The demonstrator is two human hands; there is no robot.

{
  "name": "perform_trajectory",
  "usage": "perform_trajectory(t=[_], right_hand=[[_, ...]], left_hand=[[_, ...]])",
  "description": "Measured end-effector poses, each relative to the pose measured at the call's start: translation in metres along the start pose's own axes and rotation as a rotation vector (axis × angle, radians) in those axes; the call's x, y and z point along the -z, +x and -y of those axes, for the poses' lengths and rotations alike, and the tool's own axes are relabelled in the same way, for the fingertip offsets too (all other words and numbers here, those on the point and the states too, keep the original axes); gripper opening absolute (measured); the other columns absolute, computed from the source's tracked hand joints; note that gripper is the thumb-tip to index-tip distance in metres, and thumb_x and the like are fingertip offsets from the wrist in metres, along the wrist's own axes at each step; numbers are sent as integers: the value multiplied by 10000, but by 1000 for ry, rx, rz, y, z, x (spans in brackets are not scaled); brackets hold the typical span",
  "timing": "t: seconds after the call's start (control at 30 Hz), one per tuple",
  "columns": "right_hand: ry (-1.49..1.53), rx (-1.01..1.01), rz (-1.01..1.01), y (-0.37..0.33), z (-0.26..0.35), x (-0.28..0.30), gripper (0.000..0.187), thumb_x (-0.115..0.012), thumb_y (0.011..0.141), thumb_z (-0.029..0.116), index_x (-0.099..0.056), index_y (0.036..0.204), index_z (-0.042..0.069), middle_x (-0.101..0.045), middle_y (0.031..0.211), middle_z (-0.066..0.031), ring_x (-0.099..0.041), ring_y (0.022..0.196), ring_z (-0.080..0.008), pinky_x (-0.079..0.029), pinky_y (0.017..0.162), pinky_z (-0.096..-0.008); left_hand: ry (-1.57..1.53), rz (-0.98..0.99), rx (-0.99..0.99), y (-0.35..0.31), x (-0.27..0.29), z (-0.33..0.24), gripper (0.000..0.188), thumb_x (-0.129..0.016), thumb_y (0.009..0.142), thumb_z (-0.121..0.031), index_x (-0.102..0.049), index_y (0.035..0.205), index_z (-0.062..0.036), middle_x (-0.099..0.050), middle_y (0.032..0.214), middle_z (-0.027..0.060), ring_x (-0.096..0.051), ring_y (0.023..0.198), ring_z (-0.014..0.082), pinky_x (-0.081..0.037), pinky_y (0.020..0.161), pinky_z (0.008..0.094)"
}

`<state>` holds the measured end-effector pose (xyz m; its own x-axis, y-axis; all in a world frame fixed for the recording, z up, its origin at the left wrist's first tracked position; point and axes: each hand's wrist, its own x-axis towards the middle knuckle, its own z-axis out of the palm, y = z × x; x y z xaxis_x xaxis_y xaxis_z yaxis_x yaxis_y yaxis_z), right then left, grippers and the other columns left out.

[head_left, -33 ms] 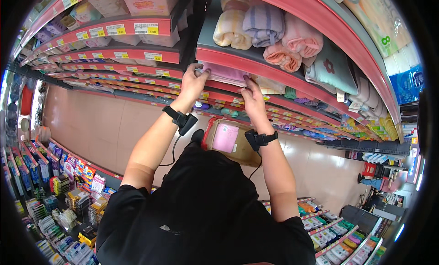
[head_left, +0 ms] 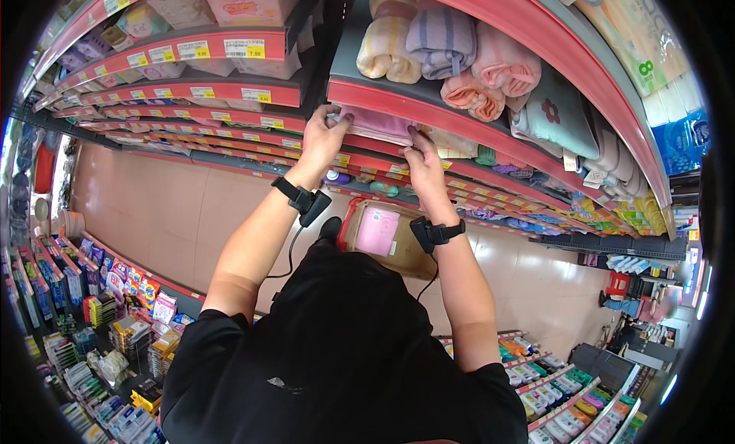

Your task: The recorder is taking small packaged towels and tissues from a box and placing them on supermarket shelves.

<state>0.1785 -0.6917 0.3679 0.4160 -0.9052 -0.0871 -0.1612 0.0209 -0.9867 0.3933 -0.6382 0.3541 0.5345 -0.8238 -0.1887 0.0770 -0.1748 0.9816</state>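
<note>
I look down along a shop shelf unit. My left hand (head_left: 325,136) and my right hand (head_left: 420,162) both grip a folded pink towel (head_left: 379,125) at the front edge of a red-trimmed shelf (head_left: 429,115), the left hand on its left end and the right hand on its right end. Each wrist wears a black strap with a cable. On the shelf above lie rolled towels (head_left: 444,42) in yellow, grey-striped and pink.
An open cardboard box (head_left: 402,249) holding a pink pack (head_left: 377,231) stands on the tan floor (head_left: 153,207) below my arms. Red shelves with price tags (head_left: 191,50) run to the left. Racks of small packets (head_left: 115,321) fill the lower left and lower right.
</note>
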Motion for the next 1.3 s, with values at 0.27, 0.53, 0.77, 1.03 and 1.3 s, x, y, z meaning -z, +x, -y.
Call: perform_trajectory(t=[0.27, 0.53, 0.77, 1.03, 1.3], right_hand=[[11, 41, -34, -5, 2, 7, 394, -516, 947, 67, -528, 1325, -44, -508, 1348, -118, -567, 1101, -162, -458, 933, -283], [87, 91, -11, -50, -1, -2, 360, -553, 925, 60, -570, 1267, -49, -459, 1346, -133, -506, 1240, -229, -424, 1023, -316], [348, -146, -108, -45, -12, -10, 587, -633, 920, 167, -354, 1404, -10, -459, 1320, -182, -531, 1161, -213, -467, 967, -341], [481, -229, 11, -23, -10, 1, 494, -622, 929, 171, -412, 1324, -37, -588, 1165, -143, -602, 1022, -187, -505, 885, -339], [605, -467, 146, -83, -32, 17, 462, -609, 924, 127, -452, 1316, -62, -602, 1208, -113, -616, 1039, -182, -481, 912, -294]], left_hand=[[-275, 70, -64, -21, -10, -30, 286, -657, 890, -117, -573, 1145, -19, -584, 924, 29, -570, 856, 94, -457, 743, 250], [-699, 107, 41, -58, 6, 3, 213, -545, 930, -89, -451, 1109, -21, -588, 999, 93, -616, 960, 199, -529, 916, 370], [-779, 139, 249, -60, 14, 14, 232, -534, 937, -97, -483, 1144, -3, -610, 1069, 112, -636, 1010, 229, -551, 894, 362], [-623, 308, 274, -54, 9, -3, 293, -577, 912, -45, -516, 1189, 27, -620, 1120, 99, -635, 1014, 186, -555, 862, 310], [-477, 529, 464, -125, 25, 28, 495, -587, 855, 22, -434, 1326, 5, -568, 1248, 114, -570, 1160, 206, -464, 1003, 342]])
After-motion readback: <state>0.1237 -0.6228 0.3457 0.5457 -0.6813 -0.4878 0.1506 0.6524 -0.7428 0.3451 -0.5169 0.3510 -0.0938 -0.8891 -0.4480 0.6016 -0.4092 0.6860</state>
